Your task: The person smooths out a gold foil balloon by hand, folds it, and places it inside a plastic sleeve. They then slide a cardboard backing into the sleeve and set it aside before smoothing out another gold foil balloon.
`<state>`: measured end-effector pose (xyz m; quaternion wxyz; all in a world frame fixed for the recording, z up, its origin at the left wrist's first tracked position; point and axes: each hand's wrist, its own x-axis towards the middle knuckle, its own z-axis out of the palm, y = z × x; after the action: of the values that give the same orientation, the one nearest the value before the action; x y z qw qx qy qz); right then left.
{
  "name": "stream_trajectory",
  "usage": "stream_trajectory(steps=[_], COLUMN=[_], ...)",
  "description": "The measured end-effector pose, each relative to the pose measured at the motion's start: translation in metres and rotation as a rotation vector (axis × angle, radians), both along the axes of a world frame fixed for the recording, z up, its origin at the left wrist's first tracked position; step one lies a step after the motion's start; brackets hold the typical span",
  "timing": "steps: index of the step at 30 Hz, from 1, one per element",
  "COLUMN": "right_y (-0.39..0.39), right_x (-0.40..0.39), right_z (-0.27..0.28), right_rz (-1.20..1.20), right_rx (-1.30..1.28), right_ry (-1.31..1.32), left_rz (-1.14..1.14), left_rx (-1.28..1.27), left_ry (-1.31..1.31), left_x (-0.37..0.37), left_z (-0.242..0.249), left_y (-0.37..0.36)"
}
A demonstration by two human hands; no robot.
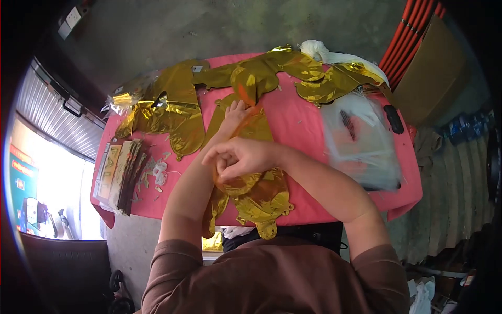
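Observation:
My left hand (237, 116) lies with its fingers stretched out on a flat gold foil balloon (264, 196) in the middle of the table. My right hand (235, 158) is above my left forearm, with its fingers curled in. Whether anything sits inside those fingers is hidden. Shiny foil shows just below the right hand, and the balloon's tabbed lower end hangs over the near table edge. Another gold foil balloon (251, 78) lies beyond my left fingertips.
More gold foil (180, 104) covers the left of the pink-clothed table (298, 141). Folded packets (125, 175) and white string (159, 171) lie at left. Clear plastic bags (361, 141), a black object (393, 119) and white material (345, 56) are at right. A cardboard sheet (431, 73) stands beyond.

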<state>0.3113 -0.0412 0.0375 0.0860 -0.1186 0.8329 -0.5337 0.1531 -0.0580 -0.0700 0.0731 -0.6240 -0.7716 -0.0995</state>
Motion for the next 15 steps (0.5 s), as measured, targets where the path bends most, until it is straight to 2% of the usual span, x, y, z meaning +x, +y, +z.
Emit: stream_trajectory(steps=[2, 3, 4, 5, 6, 7, 8, 10, 11, 12, 14, 15], right_y=[0.009, 0.024, 0.043, 0.063, 0.080, 0.092, 0.101, 0.106, 0.098, 0.097, 0.105, 0.108], right_x=[0.008, 0.009, 0.008, 0.007, 0.011, 0.013, 0.010, 0.009, 0.006, -0.006, -0.036, -0.048], right_z=[0.003, -0.001, -0.017, -0.037, -0.052, -0.066, -0.087, -0.110, -0.112, -0.116, -0.120, -0.117], right_rz=[0.076, -0.069, -0.274, -0.478, -0.673, -0.853, -0.848, -0.946, -0.944, -0.957, -0.968, -0.980], right_rx=[-0.679, -0.782, -0.707, -0.622, -0.326, -0.020, -0.011, 0.762, 0.896, 0.893, 0.538, 0.533], right_ry=[0.023, 0.029, 0.102, 0.177, 0.297, 0.415, 0.417, 0.586, 0.657, 0.657, 0.490, 0.498], left_rz=[-0.032, -0.093, -0.088, -0.068, -0.048, -0.078, -0.075, -0.095, -0.102, -0.105, -0.118, -0.083], left_rx=[0.145, 0.462, 0.467, 0.266, 0.065, 0.206, 0.216, 0.180, 0.177, 0.206, 0.232, 0.163], left_ry=[-0.057, 0.074, 0.073, -0.010, -0.094, -0.040, -0.042, -0.074, -0.071, -0.076, -0.066, -0.039], left_x=[-0.003, 0.007, 0.003, -0.003, -0.008, -0.010, -0.007, -0.001, -0.003, -0.006, -0.010, -0.009], left_z=[-0.007, -0.012, -0.012, -0.012, -0.014, -0.021, -0.017, -0.005, -0.011, -0.020, -0.020, -0.017], left_y=[0.001, -0.003, -0.003, -0.001, 0.001, 0.000, -0.002, -0.006, -0.004, -0.001, 0.002, 0.002])
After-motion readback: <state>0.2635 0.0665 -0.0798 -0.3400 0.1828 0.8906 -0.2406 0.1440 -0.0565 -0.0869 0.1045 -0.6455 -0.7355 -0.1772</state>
